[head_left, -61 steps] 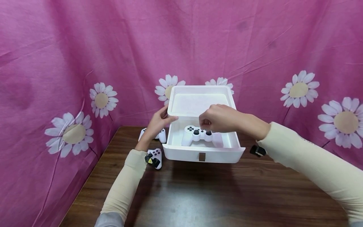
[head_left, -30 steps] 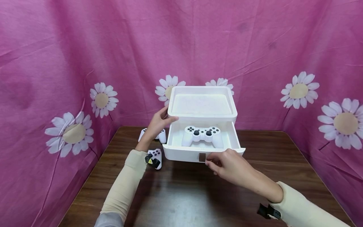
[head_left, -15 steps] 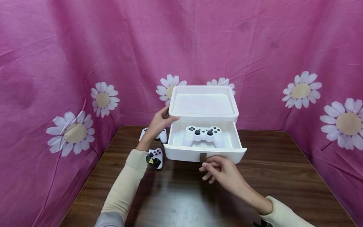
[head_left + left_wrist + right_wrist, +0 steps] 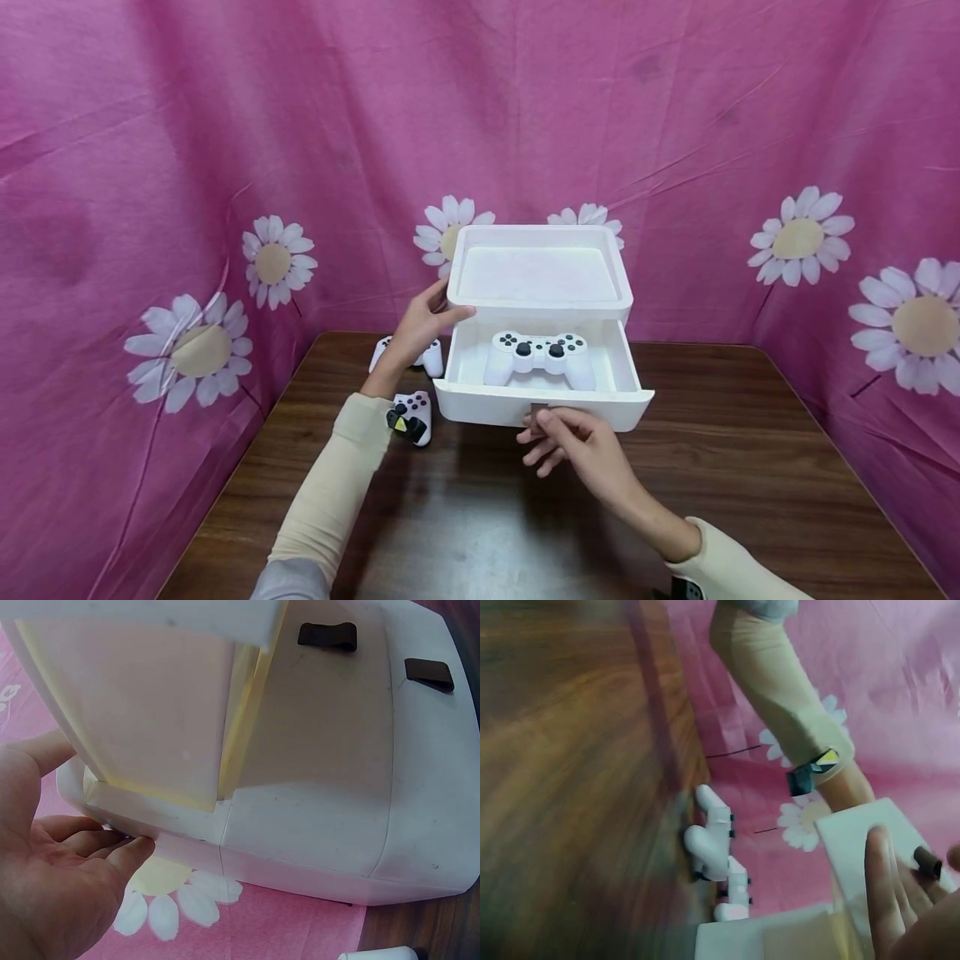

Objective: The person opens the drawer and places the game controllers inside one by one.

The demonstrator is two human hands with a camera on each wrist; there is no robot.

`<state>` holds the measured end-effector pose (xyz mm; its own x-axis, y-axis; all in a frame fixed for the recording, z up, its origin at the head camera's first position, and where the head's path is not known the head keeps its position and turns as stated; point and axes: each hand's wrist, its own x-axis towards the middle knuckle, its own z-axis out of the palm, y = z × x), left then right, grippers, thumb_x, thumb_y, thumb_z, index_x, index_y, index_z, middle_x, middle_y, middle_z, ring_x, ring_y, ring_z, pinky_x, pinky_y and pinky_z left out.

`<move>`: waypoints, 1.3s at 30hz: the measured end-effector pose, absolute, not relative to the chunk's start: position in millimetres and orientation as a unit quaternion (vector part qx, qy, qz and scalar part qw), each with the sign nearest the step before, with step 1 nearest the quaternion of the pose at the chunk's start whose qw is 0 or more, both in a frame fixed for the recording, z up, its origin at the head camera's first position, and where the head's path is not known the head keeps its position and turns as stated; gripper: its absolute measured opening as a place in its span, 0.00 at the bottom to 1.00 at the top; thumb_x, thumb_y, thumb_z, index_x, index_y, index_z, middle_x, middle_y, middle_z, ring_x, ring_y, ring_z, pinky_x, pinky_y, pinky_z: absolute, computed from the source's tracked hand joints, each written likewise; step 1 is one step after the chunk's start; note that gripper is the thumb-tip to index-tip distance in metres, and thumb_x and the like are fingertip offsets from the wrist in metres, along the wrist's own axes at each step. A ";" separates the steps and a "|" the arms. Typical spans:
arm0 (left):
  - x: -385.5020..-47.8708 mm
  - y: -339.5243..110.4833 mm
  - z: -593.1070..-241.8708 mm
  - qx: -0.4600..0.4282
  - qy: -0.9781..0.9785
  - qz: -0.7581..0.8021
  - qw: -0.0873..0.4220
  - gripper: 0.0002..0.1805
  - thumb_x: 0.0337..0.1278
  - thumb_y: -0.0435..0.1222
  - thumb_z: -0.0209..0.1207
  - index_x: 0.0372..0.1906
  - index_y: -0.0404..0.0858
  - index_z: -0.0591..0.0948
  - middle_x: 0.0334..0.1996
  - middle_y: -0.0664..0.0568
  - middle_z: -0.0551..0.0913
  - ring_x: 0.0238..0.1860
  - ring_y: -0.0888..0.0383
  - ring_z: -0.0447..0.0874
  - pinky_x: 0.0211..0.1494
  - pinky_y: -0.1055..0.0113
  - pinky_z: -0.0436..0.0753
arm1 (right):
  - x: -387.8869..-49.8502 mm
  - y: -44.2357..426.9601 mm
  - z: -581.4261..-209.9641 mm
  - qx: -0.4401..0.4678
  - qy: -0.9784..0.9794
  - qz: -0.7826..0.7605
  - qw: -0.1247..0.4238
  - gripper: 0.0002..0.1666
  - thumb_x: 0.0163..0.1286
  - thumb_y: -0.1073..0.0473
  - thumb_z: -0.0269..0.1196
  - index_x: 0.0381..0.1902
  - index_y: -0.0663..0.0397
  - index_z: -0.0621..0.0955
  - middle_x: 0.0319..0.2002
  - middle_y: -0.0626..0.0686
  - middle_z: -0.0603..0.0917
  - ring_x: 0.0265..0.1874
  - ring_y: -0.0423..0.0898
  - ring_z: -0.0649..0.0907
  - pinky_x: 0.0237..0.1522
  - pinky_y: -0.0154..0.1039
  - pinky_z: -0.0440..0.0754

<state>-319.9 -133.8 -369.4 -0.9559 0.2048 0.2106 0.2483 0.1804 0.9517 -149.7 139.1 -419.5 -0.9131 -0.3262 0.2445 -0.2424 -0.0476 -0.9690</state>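
Observation:
A white drawer box (image 4: 540, 304) with a tray-like top stands near the back of the table. Its upper drawer (image 4: 465, 404) is pulled out, and a white game controller (image 4: 540, 360) lies inside. My left hand (image 4: 420, 329) holds the box's front left corner, thumb over the edge and fingers along the side (image 4: 75, 877). At the drawer front, my right hand (image 4: 581, 446) pinches the brown pull tab (image 4: 538, 408) between thumb and index finger. Its other fingers spread below; in the right wrist view they lie along the drawer front (image 4: 859, 829).
Two more white controllers lie left of the box: one (image 4: 431, 360) partly behind my left wrist, one (image 4: 418, 414) nearer. Brown tabs (image 4: 328, 636) mark the drawers below. The wooden table (image 4: 480, 517) meets a pink flowered cloth (image 4: 360, 125) at the back and sides.
My right hand has come down from above the controller in the drawer to the front tab, then shifted its fingers around the tab. The left hand, box and controllers stay put.

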 end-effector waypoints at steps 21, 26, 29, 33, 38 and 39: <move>-320.0 -133.5 -369.6 -0.143 -0.761 -0.632 0.016 0.47 0.64 0.43 0.74 0.84 0.46 0.64 0.82 0.47 0.66 0.82 0.48 0.64 0.82 0.49 0.69 | -152.9 128.9 -407.9 -0.131 0.706 -0.696 -0.013 0.17 0.81 0.63 0.63 0.48 0.79 0.84 0.33 0.60 0.93 0.22 0.43 0.90 0.21 0.45 0.89; -320.1 -132.5 -368.7 -0.140 -0.759 -0.636 0.015 0.47 0.63 0.43 0.74 0.83 0.45 0.65 0.81 0.46 0.68 0.82 0.47 0.66 0.81 0.49 0.70 | -164.0 130.2 -404.2 -0.130 0.709 -0.692 -0.021 0.15 0.80 0.64 0.63 0.47 0.77 0.86 0.33 0.61 0.93 0.22 0.43 0.90 0.20 0.45 0.88; -320.0 -132.6 -368.0 -0.139 -0.757 -0.639 0.014 0.47 0.63 0.42 0.74 0.83 0.46 0.65 0.81 0.47 0.68 0.81 0.47 0.66 0.82 0.48 0.70 | -172.9 130.2 -403.2 -0.127 0.713 -0.689 -0.022 0.15 0.80 0.64 0.63 0.47 0.77 0.86 0.34 0.63 0.93 0.22 0.43 0.91 0.20 0.44 0.88; -319.2 -132.8 -367.2 -0.138 -0.754 -0.642 0.010 0.46 0.63 0.42 0.74 0.83 0.46 0.66 0.81 0.47 0.68 0.82 0.47 0.66 0.82 0.48 0.69 | -187.3 129.8 -403.1 -0.119 0.714 -0.689 -0.020 0.15 0.80 0.63 0.63 0.48 0.76 0.86 0.34 0.64 0.93 0.22 0.43 0.91 0.21 0.43 0.88; -318.6 -132.5 -366.7 -0.138 -0.756 -0.640 0.008 0.47 0.63 0.43 0.74 0.83 0.46 0.65 0.82 0.48 0.67 0.82 0.48 0.64 0.82 0.50 0.69 | -207.6 130.5 -402.9 -0.109 0.714 -0.691 -0.019 0.16 0.81 0.62 0.63 0.49 0.75 0.86 0.34 0.62 0.93 0.22 0.42 0.91 0.22 0.42 0.89; -318.4 -132.4 -366.6 -0.138 -0.756 -0.640 0.008 0.47 0.63 0.43 0.74 0.83 0.46 0.65 0.82 0.48 0.67 0.83 0.48 0.64 0.82 0.50 0.69 | -211.6 130.8 -402.4 -0.107 0.715 -0.691 -0.020 0.16 0.81 0.61 0.63 0.49 0.75 0.86 0.34 0.61 0.93 0.22 0.42 0.90 0.22 0.42 0.89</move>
<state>-318.4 -132.4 -366.6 -0.9616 0.1990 0.1889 0.2191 0.1425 0.9652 -211.6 130.8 -402.4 -0.9764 -0.1256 0.1757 -0.1800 0.0233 -0.9834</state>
